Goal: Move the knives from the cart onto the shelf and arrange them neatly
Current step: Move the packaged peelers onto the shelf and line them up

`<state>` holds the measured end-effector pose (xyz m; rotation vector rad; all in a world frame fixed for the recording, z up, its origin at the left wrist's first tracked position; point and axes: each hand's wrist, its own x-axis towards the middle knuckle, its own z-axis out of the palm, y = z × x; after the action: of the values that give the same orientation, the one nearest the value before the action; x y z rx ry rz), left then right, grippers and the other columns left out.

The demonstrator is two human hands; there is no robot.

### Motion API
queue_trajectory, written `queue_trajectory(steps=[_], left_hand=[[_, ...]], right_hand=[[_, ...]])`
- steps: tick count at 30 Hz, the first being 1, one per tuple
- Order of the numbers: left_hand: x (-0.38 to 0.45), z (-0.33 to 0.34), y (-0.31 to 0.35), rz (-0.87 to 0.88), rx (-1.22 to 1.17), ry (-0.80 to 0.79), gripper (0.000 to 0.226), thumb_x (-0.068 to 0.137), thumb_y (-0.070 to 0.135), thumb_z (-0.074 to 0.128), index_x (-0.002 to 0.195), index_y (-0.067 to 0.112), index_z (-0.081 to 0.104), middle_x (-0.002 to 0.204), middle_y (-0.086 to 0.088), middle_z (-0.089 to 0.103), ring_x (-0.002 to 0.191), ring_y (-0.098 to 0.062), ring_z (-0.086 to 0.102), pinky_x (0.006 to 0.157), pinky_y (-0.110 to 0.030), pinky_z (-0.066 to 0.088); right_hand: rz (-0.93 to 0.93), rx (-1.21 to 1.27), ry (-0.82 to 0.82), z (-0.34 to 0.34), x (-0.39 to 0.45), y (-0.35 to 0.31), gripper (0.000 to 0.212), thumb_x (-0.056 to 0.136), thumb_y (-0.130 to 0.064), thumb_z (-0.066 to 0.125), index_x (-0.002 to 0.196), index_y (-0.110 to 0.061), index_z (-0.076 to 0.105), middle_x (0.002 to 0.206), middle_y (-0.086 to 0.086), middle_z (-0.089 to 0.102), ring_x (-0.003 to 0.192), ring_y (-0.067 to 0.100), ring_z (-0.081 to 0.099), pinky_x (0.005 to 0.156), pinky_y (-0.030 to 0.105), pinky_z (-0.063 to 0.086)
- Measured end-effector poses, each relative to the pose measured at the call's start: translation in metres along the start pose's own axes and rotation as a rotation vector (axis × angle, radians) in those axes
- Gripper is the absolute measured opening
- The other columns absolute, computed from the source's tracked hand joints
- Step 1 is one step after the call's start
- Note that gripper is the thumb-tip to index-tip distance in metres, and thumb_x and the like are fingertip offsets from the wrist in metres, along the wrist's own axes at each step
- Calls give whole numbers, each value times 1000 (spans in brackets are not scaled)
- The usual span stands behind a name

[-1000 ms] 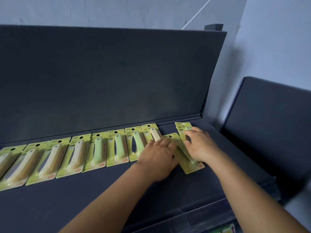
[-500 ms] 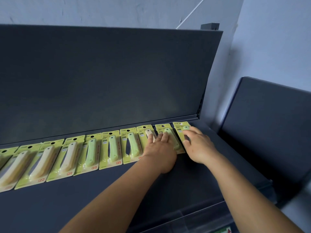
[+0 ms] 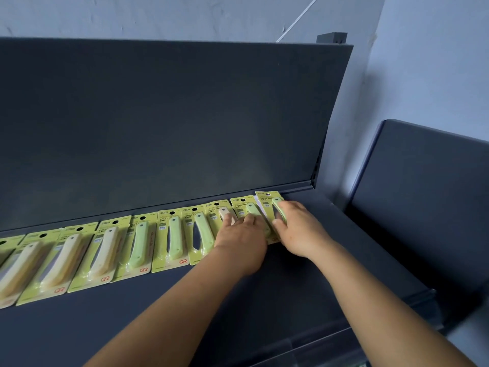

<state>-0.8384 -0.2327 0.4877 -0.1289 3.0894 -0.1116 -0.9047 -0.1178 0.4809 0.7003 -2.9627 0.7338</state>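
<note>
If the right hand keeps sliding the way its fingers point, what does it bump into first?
Probably the shelf's dark back panel. The right hand points up and slightly left over the last knife pack, whose top edge seems almost at that panel already.

Dim, soft flat light; wide-angle edge bending; slight blur.

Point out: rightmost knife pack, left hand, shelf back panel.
rightmost knife pack [image 3: 266, 199], head view, on its yellow-green card near the hang hole.
left hand [image 3: 242, 239], head view, on the back of the hand.
shelf back panel [image 3: 172, 123], head view, on its bare dark face.
</note>
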Motion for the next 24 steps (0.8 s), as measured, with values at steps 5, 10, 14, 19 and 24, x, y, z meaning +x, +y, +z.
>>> queue_trajectory(steps=[5,10,14,19,24], left_hand=[[0,1,0,5,-39,3,60,95,21,45,147,9,18,154,-7,23,140,-26,30,116,-46,4],[-1,3,-7,34,-137,6,58,94,13,43,146,12,18,154,-5,23,139,-27,31,116,-47,15],[-3,5,-12,84,-178,32,55,98,16,39,148,16,17,157,-2,19,141,-24,27,116,-44,18],[-6,4,-12,100,-206,81,60,99,24,38,151,18,9,159,-3,9,146,-22,13,118,-42,9],[-1,-1,15,213,-193,147,72,93,50,47,151,24,13,159,-5,10,146,-22,9,117,-42,7]], right_hand=[[72,20,56,-2,4,-1,45,95,-27,47,138,-19,33,131,9,46,114,29,53,77,29,37],[131,49,107,-5,6,5,46,95,-25,48,138,-17,32,130,9,47,113,27,53,78,28,39],[169,38,122,-8,6,13,44,96,-25,46,137,-15,34,128,11,47,111,30,53,81,32,43],[197,33,154,-14,9,24,41,96,-26,45,135,-17,36,126,10,49,107,29,54,72,28,38],[205,-21,207,-20,10,37,41,94,-25,49,133,-17,41,127,12,50,111,32,54,82,32,43]])
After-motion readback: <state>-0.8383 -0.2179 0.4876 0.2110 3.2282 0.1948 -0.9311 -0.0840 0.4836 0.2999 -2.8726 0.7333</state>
